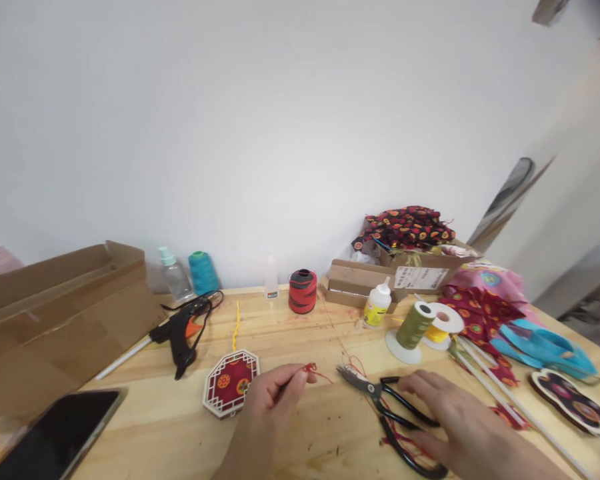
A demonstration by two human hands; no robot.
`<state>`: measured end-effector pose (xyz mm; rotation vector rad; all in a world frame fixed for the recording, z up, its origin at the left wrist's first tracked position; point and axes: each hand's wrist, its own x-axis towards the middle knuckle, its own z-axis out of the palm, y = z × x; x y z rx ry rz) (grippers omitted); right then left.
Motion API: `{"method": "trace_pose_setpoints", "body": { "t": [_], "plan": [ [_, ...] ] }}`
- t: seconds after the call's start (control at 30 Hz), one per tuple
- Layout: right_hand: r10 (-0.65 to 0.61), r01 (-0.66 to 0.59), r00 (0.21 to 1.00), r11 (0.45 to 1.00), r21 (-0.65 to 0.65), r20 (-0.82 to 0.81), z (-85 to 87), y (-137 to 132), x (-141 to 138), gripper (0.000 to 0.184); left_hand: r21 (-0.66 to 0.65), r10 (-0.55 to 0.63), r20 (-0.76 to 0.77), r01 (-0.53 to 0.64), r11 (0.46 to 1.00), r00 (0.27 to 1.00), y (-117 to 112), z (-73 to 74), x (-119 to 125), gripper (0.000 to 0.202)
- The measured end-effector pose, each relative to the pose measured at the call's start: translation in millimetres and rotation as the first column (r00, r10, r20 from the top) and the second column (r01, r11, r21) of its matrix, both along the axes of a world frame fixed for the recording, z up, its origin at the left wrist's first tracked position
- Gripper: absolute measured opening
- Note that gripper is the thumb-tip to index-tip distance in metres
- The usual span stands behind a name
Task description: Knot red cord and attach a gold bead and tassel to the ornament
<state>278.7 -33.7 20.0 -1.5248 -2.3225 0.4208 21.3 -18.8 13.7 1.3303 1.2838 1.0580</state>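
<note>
My left hand (275,400) pinches a small red thread knot (310,368) between thumb and fingertips, just right of an octagonal red ornament (231,382) with a white lattice frame and a yellow cord. My right hand (450,417) lies flat with fingers stretched over the handles of black scissors (380,400), whose open blades point left toward the knot. Loose red thread trails on the wooden table (300,440) around the scissors.
A black glue gun (183,331) and open cardboard box (55,320) sit left, a phone (55,437) at front left. Behind are thread spools (303,291), glue bottles (377,305), an olive cone spool (414,327), a box of patterned fabric (405,230), blue ribbon (545,347), white sticks (495,387).
</note>
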Motion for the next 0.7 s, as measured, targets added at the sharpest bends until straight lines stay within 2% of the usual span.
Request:
{"method": "trace_pose_setpoints", "body": {
  "t": [0.03,0.13,0.23,0.33,0.4,0.47,0.5,0.57,0.6,0.7],
  "plan": [
    [-0.018,0.018,1.0,1.0,0.023,0.019,-10.3,-6,4,0.038,0.012,-0.002,-0.003,0.002,1.0,1.0,0,0.7,0,0.025],
    [-0.088,0.089,0.996,0.992,0.089,-0.011,-29.6,-16,8,0.044,0.082,0.041,0.0,-0.04,0.996,0.999,-3,2.1,3,0.021],
    [-0.177,0.178,0.983,0.984,0.028,-0.046,-27.0,-15,10,0.036,0.15,0.14,0.038,-0.144,0.978,0.989,-6,3.9,4,0.02],
    [-0.217,0.187,0.951,0.971,-0.151,-0.22,-17.0,-12,16,0.027,0.178,0.212,0.088,-0.225,0.958,0.973,-8,5.3,2,0.019],
    [-0.275,0.127,0.866,0.929,-0.349,-0.418,-12.4,-11,19,0.026,0.176,0.238,0.115,-0.256,0.951,0.964,-8,5.5,0,0.018],
    [-0.382,0.05,0.721,0.861,-0.507,-0.578,-9.5,-10,17,0.028,0.163,0.229,0.134,-0.249,0.955,0.964,-6,5.0,-3,0.019],
    [-0.43,0.028,0.648,0.838,-0.544,-0.629,-8.5,-9,15,0.03,0.158,0.219,0.148,-0.242,0.957,0.964,-6,4.8,-4,0.02],
    [-0.46,0.023,0.549,0.842,-0.538,-0.697,-7.2,-5,7,0.038,0.15,0.212,0.179,-0.24,0.959,0.961,-5,4.9,-6,0.022],
    [-0.438,0.023,0.538,0.861,-0.507,-0.72,-7.1,-2,3,0.042,0.146,0.215,0.193,-0.245,0.959,0.957,-4,5.2,-7,0.023],
    [-0.27,0.008,0.622,0.941,-0.339,-0.735,-8.7,10,-11,0.049,0.123,0.233,0.223,-0.265,0.957,0.947,-3,7.3,-10,0.025]
  ]
}}
